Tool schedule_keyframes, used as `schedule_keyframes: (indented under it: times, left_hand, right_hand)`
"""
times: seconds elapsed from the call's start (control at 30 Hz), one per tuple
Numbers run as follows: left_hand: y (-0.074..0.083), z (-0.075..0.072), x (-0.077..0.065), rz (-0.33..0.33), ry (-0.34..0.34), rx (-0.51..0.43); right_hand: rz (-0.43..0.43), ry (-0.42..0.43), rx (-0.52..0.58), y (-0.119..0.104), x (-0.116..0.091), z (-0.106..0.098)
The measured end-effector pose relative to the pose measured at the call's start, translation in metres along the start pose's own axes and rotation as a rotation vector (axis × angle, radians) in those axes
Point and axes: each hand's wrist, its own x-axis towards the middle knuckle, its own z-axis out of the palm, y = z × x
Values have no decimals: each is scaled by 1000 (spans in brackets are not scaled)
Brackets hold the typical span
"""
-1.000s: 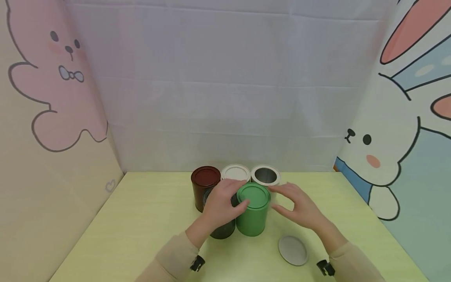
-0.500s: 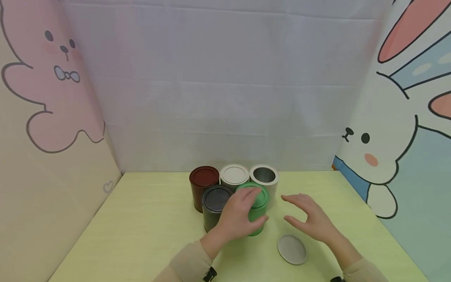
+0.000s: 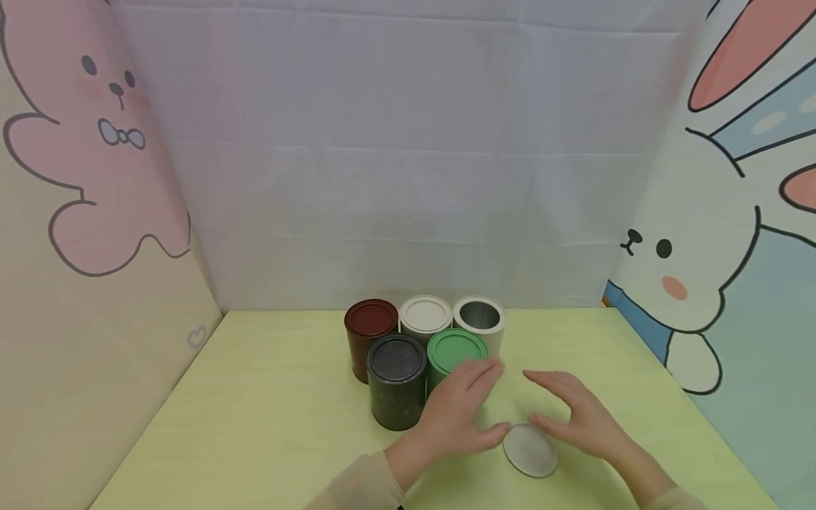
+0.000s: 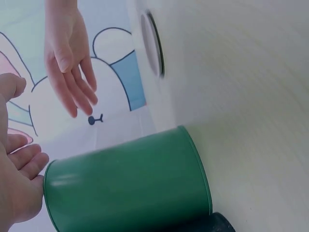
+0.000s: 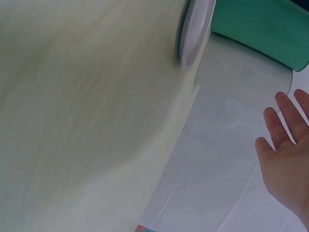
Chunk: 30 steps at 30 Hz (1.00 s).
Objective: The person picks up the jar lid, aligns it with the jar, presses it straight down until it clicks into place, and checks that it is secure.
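Note:
My left hand [image 3: 455, 411] hovers in front of the green can [image 3: 455, 348], fingers extended and thumb apart, holding nothing. Its thumb tip appears close to the left edge of a round pale lid [image 3: 530, 451] on the table. To the right of that lid, my right hand [image 3: 583, 414] is in the air with fingers spread from the thumb, also holding nothing. The left wrist view has the green can [image 4: 128, 186] near the left fingers; whether they touch is unclear. From the right wrist, the lid [image 5: 197, 34] lies low beside the can, apart from the right hand [image 5: 289, 154].
Behind the green can stand a lidless white can [image 3: 479, 319], a lidded white can [image 3: 425, 315] and a dark red can [image 3: 372, 322]. A black can [image 3: 397, 382] stands left of the green one. They share a pale yellow table [image 3: 255, 418] against a white backdrop [image 3: 382, 156].
The left hand has moved right and toward me, off the black can and past the green one. The right hand has drawn right and nearer, away from the green can. Lid and cans have stayed put.

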Motion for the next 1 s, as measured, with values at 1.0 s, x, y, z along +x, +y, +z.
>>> schedule_keyframes:
  times: [1.0]
  left_hand:
    - [15, 52, -17, -100, -489, -92]
  right_hand:
    - [-58, -256, 2, 26, -43, 3]
